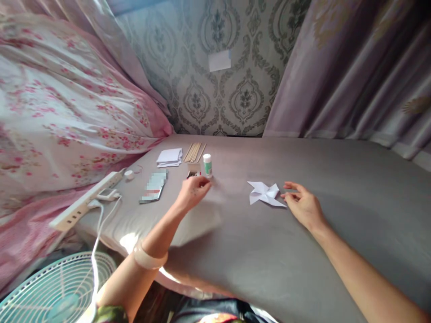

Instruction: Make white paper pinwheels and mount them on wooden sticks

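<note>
A white folded paper pinwheel [265, 194] lies flat on the grey cloth surface [242, 251]. Just to its right is my right hand [304, 205], its fingers apart and holding nothing, with the fingertips close to one paper point. My left hand [194, 192] has its fingers curled together over the near side of a small open box [194, 173] with small dark pieces in it. What the left fingers hold, if anything, is hidden. Directly behind that hand stands a white and green glue stick [208, 166], upright and capped.
Several wooden sticks [194, 152] and a stack of folded white paper [169, 157] lie at the back. A phone [155, 185], a small white round item [129, 175] and a power strip [89, 197] with cables sit at left. A fan [63, 291] stands below the left edge.
</note>
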Demonstrator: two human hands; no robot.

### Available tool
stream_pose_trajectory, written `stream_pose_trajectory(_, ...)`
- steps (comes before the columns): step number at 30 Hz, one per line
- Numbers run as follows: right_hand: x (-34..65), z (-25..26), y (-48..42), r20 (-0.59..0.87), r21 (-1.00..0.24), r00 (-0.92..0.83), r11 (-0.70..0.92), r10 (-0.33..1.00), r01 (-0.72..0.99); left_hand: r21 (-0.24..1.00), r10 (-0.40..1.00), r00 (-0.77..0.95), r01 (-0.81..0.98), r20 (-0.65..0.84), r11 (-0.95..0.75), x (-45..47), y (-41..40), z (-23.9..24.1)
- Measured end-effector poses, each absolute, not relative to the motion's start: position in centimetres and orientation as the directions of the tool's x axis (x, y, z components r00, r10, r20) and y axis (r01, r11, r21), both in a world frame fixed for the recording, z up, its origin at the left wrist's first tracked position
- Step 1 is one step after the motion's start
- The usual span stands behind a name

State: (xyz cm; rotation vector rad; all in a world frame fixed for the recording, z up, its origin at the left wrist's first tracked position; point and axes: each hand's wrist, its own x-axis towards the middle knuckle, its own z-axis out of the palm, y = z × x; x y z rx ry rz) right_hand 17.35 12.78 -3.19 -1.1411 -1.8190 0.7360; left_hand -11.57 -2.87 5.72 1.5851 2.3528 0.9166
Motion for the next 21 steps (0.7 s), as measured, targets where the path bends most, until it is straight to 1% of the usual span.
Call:
stream_pose_trajectory(3,17.3,-3.2,12.8,0.343,-0.816,-0.216,0.404,0.914,0.414,0.512,0.757,-0.603,0.747,0.253,0.424,-15.9,-3.3,5.9)
stream_pose_trajectory(6,17.3,-3.1,12.8,0.329,-0.824,-0.21,0.389,0.921,0.413,0.402,0.74,-0.618,0.769,0.265,0.498,-18.5,-2.7,5.7)
stream_pose_trajectory(15,17.5,-3.5,12.9,0.318,-0.817,-0.215,0.382,0.923,0.431,0.253,0.829,-0.504,0.858,0.243,0.448,-19.5,-0.3,4.9)
stream_pose_trajectory(21,17.5,-3.3,12.8,0.301,-0.808,-0.226,0.374,0.926,0.455,0.209,0.856,-0.469,0.879,0.218,0.429,-19.2,0.1,4.7)
